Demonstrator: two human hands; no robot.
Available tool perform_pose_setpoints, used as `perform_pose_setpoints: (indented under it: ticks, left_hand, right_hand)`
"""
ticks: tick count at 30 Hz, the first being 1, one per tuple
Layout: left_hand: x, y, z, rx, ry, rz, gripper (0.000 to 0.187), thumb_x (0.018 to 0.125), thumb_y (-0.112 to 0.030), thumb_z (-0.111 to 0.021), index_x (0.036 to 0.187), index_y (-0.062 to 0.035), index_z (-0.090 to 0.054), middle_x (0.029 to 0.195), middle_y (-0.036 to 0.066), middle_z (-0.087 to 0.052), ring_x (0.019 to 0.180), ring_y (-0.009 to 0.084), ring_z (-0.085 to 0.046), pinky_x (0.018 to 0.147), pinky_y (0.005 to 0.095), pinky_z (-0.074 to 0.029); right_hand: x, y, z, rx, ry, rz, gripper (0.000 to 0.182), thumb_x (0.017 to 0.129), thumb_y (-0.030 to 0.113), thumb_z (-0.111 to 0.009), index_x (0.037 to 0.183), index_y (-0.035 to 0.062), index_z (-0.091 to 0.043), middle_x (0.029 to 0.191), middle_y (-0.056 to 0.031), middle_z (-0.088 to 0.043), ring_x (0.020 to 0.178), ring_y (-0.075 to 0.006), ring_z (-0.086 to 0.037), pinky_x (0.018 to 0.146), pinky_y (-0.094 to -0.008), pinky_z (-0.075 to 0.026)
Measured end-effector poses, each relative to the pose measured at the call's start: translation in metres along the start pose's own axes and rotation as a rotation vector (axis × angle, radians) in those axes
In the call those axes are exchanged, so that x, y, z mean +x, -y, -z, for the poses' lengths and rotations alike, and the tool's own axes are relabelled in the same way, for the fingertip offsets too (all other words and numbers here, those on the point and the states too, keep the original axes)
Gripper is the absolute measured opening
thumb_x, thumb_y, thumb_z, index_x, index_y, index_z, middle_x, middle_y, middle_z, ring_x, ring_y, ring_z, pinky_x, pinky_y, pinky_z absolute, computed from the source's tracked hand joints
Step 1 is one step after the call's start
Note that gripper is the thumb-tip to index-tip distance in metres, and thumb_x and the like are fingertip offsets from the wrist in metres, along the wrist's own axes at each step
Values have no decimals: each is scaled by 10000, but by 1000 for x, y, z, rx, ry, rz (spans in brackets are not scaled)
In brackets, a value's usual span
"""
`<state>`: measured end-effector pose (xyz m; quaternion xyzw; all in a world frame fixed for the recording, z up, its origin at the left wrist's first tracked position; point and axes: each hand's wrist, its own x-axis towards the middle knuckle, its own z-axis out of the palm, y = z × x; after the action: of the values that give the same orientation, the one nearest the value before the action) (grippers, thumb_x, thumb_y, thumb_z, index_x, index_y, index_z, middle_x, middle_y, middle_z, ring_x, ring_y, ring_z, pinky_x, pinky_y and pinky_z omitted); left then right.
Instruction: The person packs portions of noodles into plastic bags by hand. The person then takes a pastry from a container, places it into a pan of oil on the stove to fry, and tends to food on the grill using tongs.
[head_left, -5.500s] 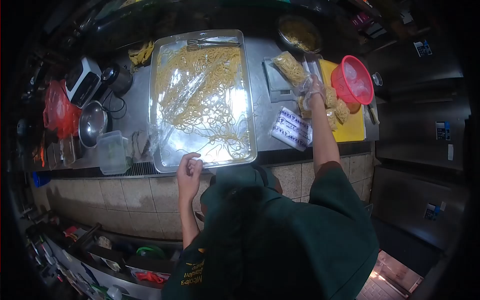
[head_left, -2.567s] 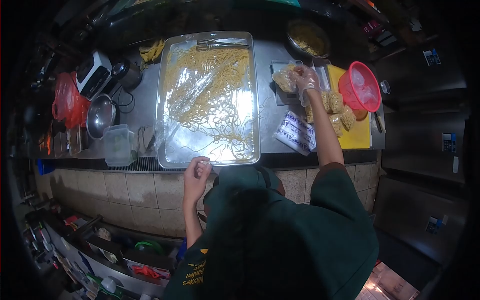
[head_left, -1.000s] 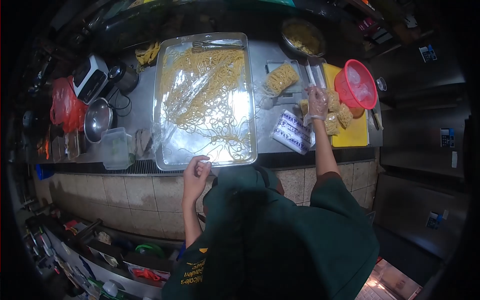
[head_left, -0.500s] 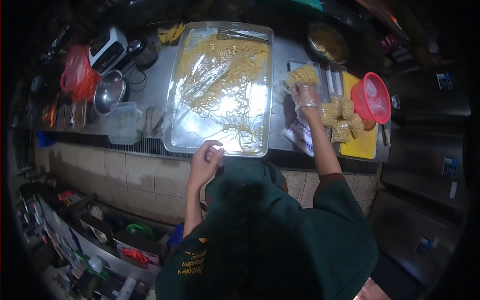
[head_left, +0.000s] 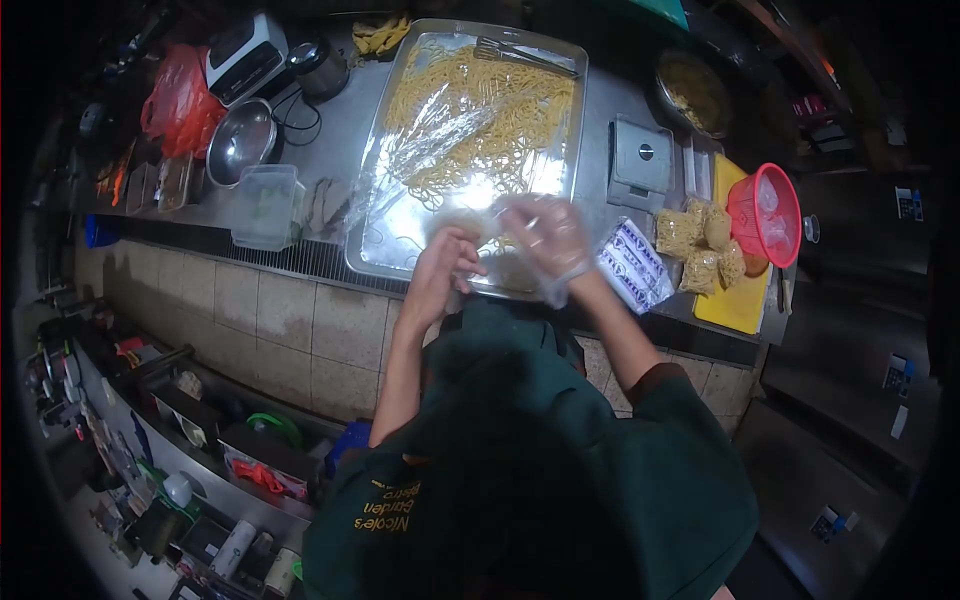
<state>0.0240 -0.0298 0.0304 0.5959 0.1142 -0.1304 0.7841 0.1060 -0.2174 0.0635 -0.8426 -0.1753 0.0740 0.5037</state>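
**A:** What can't you make out here?

**B:** Mostly what sits between the hands. The right hand (head_left: 545, 240), in a clear plastic glove, and the bare left hand (head_left: 443, 272) meet over the near edge of the metal tray (head_left: 372, 262). The fingers of both curl around something thin and see-through, perhaps a small plastic bag (head_left: 497, 252) with a few noodles in it, but glare off the tray blurs it. I cannot tell how firmly either hand grips.

**A:** And the person?

**B:** Only the top of the head and a green shirt; they cover the near bench (head_left: 330, 135) edge.

**A:** What do the containers hold?

**B:** The tray holds yellow noodles (head_left: 480, 110), thickest at its far end, with crumpled clear film over them and tongs (head_left: 525, 55) at the far rim. A clear plastic tub (head_left: 267, 205) stands left of the tray; its contents are unclear. A steel bowl (head_left: 241, 142) behind it looks bare inside. Bagged noodle portions (head_left: 700, 250) lie on a yellow board (head_left: 735, 300), beside a red basket (head_left: 765, 215). A dark bowl (head_left: 693, 92) at the far right is too dim to read.
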Motion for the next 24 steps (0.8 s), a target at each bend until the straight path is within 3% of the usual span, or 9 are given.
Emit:
perform_pose_setpoints:
  ticks: [2, 4, 6, 10, 11, 15, 18, 22, 24]
  left_hand:
    - [7, 10, 12, 67, -134, 132, 390, 999, -391, -525, 1129, -24, -557, 816, 28, -591, 734, 110, -643, 555, 197, -444]
    - [3, 18, 19, 164, -229, 96, 284, 1002, -300, -532, 992, -20, -578, 823, 62, -634, 677, 114, -650, 509, 212, -428]
    - [-4, 38, 39, 118, -266, 71, 250, 1001, -258, -534, 941, -21, -586, 804, 60, -644, 657, 103, -638, 497, 214, -415]
    - [-20, 47, 46, 87, -367, 105, 239, 996, -248, -541, 955, -22, -607, 722, 30, -626, 602, 59, -590, 461, 192, -349]
    - [-22, 45, 45, 81, -372, 106, 234, 994, -248, -547, 948, -25, -604, 718, 27, -622, 599, 56, -587, 461, 187, -342]
    - [-30, 44, 55, 97, -372, 86, 216, 984, -246, -573, 922, -41, -594, 704, 12, -598, 596, 47, -573, 465, 179, -328]
    - [-31, 43, 58, 151, -373, 57, 201, 980, -236, -583, 909, -48, -587, 703, 0, -583, 604, 45, -563, 474, 185, -335]
    - [-31, 40, 59, 159, -377, 60, 195, 979, -227, -585, 893, -52, -577, 713, -5, -577, 620, 44, -550, 491, 190, -346]
    - [-30, 43, 59, 133, -364, 52, 191, 979, -219, -586, 887, -51, -571, 716, -4, -576, 621, 47, -546, 500, 189, -353]
  right_hand:
    - [-11, -2, -38, -122, 40, 212, 169, 869, 166, -616, 936, 52, -721, 777, -171, -674, 682, -329, -645, 629, -403, -516]
    - [-22, 1, -59, -86, 138, 188, 172, 869, 180, -621, 905, 29, -694, 762, -176, -662, 658, -349, -622, 604, -434, -501]
    - [-31, -20, -74, -25, 234, 237, 179, 878, 177, -627, 948, 29, -698, 753, -172, -660, 654, -291, -636, 610, -396, -516]
    - [-23, -19, -45, 306, 147, -210, 262, 851, 173, -672, 1081, 47, -690, 768, -75, -670, 702, -155, -643, 679, -301, -530]
    - [-18, -30, -25, 247, 80, -330, 339, 799, 93, -685, 1136, 55, -668, 823, -68, -670, 718, -160, -638, 691, -313, -532]
    - [8, -164, 32, -383, -180, -257, 505, 724, 59, -664, 1226, 59, -611, 1179, -198, -623, 1049, -319, -630, 909, -395, -509]
    - [9, -237, 44, -911, 64, -8, 535, 716, 96, -681, 1242, 52, -591, 1290, -231, -549, 1195, -387, -531, 1028, -421, -430]
    - [-1, -218, 41, -749, 103, -66, 514, 686, 123, -699, 1189, 53, -621, 1302, -244, -547, 1177, -382, -544, 1001, -423, -442]
    - [-9, -217, 37, -696, 91, -129, 435, 682, 136, -702, 1109, 61, -668, 1155, -231, -625, 1047, -378, -613, 914, -416, -490]
